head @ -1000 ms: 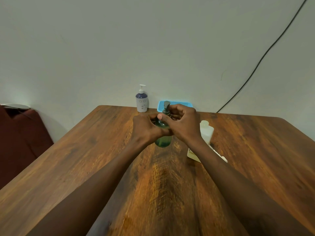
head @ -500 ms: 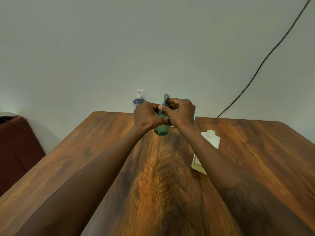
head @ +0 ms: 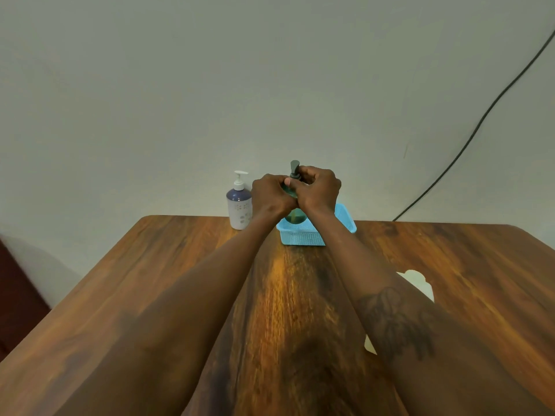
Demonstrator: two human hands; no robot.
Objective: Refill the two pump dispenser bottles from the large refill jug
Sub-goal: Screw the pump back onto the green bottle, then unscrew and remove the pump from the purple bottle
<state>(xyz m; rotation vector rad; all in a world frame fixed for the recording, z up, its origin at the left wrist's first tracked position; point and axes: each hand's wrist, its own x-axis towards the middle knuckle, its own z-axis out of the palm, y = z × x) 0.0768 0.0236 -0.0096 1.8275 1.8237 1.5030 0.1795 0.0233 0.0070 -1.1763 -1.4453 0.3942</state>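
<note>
Both my hands hold the green pump bottle (head: pixel 295 217) over the blue basket (head: pixel 303 235) at the far end of the table. My left hand (head: pixel 270 195) grips its body and shoulder. My right hand (head: pixel 319 187) pinches the grey pump collar, the pump head sticking up above the fingers. Whether the bottle's base rests in the basket is hidden. A white and purple pump bottle (head: pixel 239 202) stands upright just left of my left hand. The pale refill jug (head: pixel 419 283) stands on the table under my right forearm, mostly hidden.
The wooden table (head: pixel 150 280) ends at a plain wall. A black cable (head: pixel 468 145) runs down the wall at the right. Something dark red (head: pixel 18 295) stands beside the table's left edge.
Both hands have carried the green bottle away from me toward the far end, from the table's middle to above the blue basket. The grips look the same.
</note>
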